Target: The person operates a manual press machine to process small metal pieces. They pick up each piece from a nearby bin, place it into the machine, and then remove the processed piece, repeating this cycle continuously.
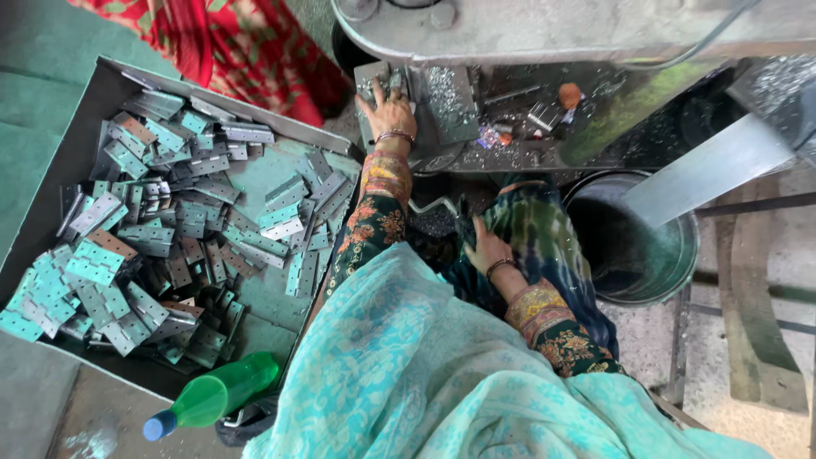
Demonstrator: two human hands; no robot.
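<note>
My left hand reaches forward onto the machine's metal bed and grips a small grey metal hinge lying flat there. My right hand rests low on the dark green patterned cloth over my lap and holds nothing. It lies just right of a small clear container of dark metal bits. Both wrists wear bangles and patterned sleeves. A turquoise shawl covers my front.
A big flat tray on the left holds several loose grey and teal hinges. A green bottle with a blue cap lies by its near edge. A metal bucket stands right, under a slanted chute. Another person's red cloth shows at top.
</note>
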